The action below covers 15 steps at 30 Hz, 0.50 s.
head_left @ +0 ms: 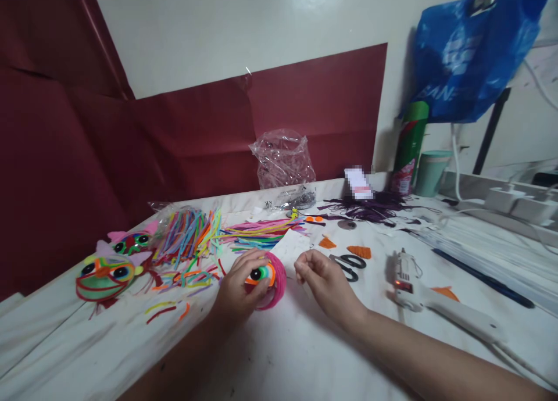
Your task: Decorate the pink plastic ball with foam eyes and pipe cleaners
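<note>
- Right, out on the left a bundle of pipe cleaners [185, 235] sprawls across the marble-patterned table [283, 360], loose snippets [192, 279] scattered in front of it.
- At far left sits a grinning craft face [104, 282], with a pink-eared craft face [142, 242] just behind.
- Straight ahead, a sheet of white paper [293, 244] lies just beyond the hands, and a clear plastic bag [285, 163] slumps against the maroon sheeting [314, 99].
- Over to the right, black-handled scissors [356, 262] lie close by the right hand [325, 285], orange pieces [360, 251] just behind them; farther right comes the hot glue gun [410, 290], a red light glowing on its body.
- Dark purple strands [377, 208] spread in front of the spray can [410, 148] and the green cup [433, 173].
- Centre stage, the left hand [244, 282] curls around the pink-rimmed craft face [280, 282], fingers and thumb gripping it and covering its left part.
- Its eye side looks up toward the camera, the rim curving down the right; it appears roundish, so its long axis is impossible to tell.
- Beside it, slightly apart, the right hand pinches its fingertips together; whether they hold anything thin, I cannot tell.
</note>
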Available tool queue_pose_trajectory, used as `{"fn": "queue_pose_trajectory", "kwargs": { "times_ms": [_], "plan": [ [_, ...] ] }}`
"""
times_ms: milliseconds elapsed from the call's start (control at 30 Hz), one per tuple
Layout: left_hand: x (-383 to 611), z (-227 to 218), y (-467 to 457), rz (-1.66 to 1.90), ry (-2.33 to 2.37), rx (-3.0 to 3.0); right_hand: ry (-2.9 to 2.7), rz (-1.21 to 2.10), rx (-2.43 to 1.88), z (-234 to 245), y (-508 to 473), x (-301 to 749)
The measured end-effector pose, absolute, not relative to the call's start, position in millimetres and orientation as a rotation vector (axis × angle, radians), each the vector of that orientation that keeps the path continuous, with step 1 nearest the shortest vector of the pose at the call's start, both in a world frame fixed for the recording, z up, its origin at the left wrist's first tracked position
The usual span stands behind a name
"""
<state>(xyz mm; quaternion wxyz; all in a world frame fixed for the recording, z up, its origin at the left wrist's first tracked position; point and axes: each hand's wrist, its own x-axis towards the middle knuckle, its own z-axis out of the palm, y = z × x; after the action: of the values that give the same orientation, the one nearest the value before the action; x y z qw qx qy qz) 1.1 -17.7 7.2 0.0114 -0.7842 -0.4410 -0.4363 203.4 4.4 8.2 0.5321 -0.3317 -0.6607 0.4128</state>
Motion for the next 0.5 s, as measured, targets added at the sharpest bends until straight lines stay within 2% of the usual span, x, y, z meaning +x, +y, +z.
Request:
{"fn": "queue_pose_trajectory", "kwargs": {
  "times_ms": [233,400,500],
  "plan": [
    [0,5,-17,-1.355,-1.319,-2.462,-1.728,0.836,-0.969,2,0,202],
    [0,5,-17,-1.35,-1.308,-2.466,-1.904,0.51,-0.637,-3,-1,199],
    [1,5,-17,-1.355,-1.287,-2.467,-1.999,0.431,-0.538,-7,-2,197]
  ]
}}
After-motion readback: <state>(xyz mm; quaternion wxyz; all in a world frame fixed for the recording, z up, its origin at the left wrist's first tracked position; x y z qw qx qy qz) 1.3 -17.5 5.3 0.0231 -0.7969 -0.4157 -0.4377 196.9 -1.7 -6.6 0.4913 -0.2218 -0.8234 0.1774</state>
